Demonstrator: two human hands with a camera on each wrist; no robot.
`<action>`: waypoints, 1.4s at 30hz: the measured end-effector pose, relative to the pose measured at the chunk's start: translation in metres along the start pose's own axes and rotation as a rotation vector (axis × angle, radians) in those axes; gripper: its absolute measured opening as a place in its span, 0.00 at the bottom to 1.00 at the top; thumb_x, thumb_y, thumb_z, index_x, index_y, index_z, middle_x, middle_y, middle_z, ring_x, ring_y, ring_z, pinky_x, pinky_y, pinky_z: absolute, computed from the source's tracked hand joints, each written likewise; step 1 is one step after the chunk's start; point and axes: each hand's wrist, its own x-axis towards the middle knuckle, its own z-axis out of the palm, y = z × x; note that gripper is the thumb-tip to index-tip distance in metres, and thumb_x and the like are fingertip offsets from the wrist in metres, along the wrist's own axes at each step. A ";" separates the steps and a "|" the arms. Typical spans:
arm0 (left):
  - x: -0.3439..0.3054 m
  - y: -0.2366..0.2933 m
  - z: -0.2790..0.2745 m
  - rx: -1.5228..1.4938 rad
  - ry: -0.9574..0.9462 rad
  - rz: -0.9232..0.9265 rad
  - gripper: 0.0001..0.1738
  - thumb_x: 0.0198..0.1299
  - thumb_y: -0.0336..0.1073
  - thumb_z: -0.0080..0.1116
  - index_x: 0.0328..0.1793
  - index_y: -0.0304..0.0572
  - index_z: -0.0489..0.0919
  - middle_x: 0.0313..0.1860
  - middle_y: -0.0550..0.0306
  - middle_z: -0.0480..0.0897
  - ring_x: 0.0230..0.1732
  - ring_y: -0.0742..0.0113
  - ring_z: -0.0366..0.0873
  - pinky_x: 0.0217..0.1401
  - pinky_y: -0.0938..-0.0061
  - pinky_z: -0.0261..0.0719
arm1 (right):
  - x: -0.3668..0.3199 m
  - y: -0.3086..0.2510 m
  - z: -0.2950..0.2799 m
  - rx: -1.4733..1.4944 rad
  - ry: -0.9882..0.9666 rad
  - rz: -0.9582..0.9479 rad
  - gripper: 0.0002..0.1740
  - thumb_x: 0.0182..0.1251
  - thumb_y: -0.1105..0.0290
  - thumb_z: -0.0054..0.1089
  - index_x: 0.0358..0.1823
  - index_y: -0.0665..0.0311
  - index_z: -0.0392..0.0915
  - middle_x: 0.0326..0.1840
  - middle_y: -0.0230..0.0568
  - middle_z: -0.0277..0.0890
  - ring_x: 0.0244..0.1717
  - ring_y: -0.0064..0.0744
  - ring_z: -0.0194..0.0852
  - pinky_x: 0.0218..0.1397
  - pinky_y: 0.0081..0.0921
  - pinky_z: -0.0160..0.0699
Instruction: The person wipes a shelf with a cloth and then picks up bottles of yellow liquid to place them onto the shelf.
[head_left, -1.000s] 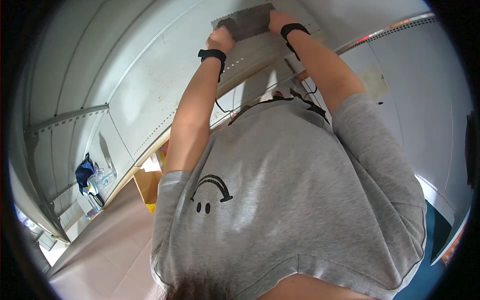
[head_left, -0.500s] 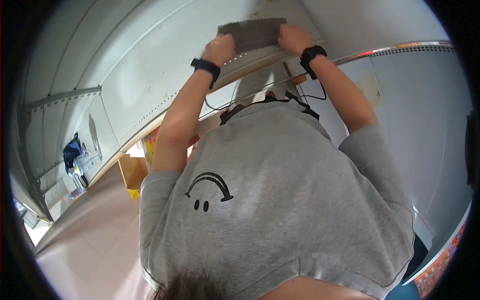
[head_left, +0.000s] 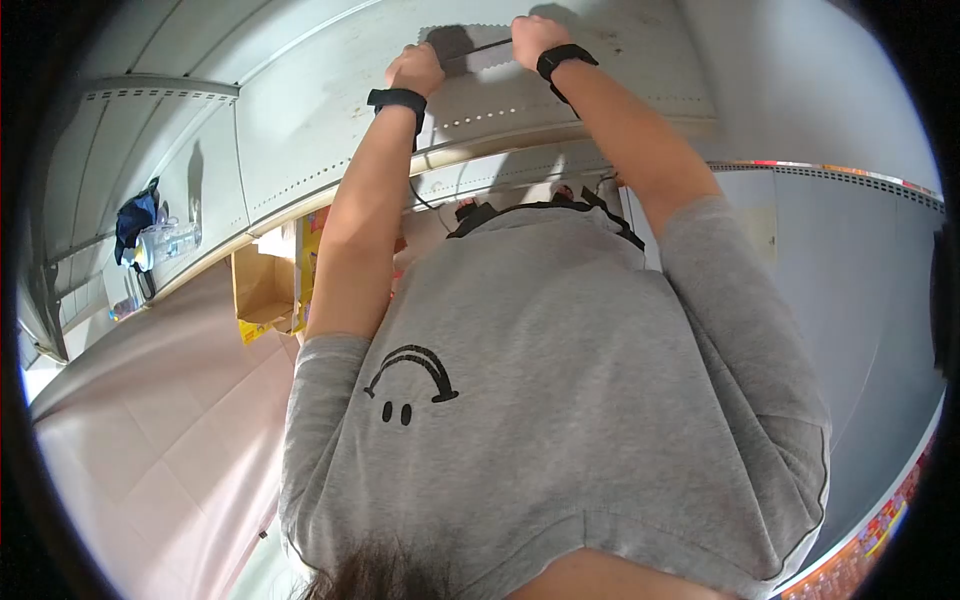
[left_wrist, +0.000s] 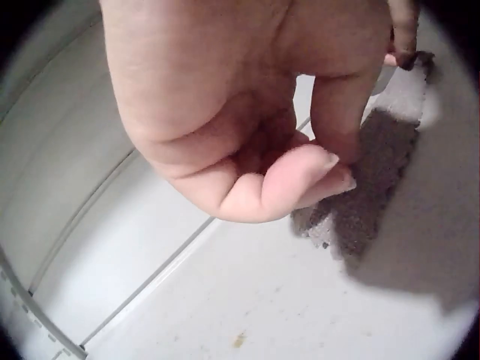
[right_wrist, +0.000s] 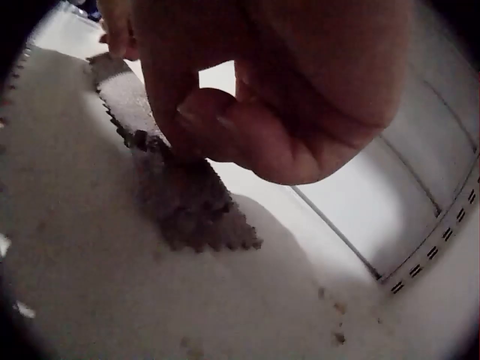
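Note:
A small grey cloth (head_left: 482, 56) with zigzag-cut edges lies on a white metal shelf panel (head_left: 320, 110) that has brown specks. My left hand (head_left: 415, 70) pinches the cloth's left end between thumb and forefinger. My right hand (head_left: 533, 38) pinches its right end the same way. In the left wrist view, the left hand (left_wrist: 337, 171) grips the edge of the cloth (left_wrist: 379, 169), which runs off to the right. The right wrist view has the right hand (right_wrist: 184, 142) holding the cloth (right_wrist: 187, 202) against the panel. Both wrists wear black bands.
White shelf panels with perforated strips (head_left: 160, 95) run around me. A cardboard box (head_left: 262, 290) stands below the shelf. A blue bag with plastic bottles (head_left: 150, 235) sits at the left. Pinkish floor tiles (head_left: 150, 420) lie below, and coloured goods (head_left: 870, 540) show at the lower right.
Both hands have moved farther over the panel with the cloth, which now shows as a narrower strip. The view has swung, bringing the box and floor more into sight.

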 end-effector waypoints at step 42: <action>-0.127 -0.323 -0.020 -0.033 0.143 -0.332 0.09 0.49 0.34 0.48 0.36 0.48 0.75 0.37 0.50 0.76 0.41 0.54 0.75 0.41 0.64 0.72 | 0.037 -0.335 0.038 -0.051 -0.124 -0.442 0.11 0.49 0.76 0.49 0.33 0.65 0.77 0.38 0.50 0.75 0.39 0.44 0.75 0.39 0.35 0.75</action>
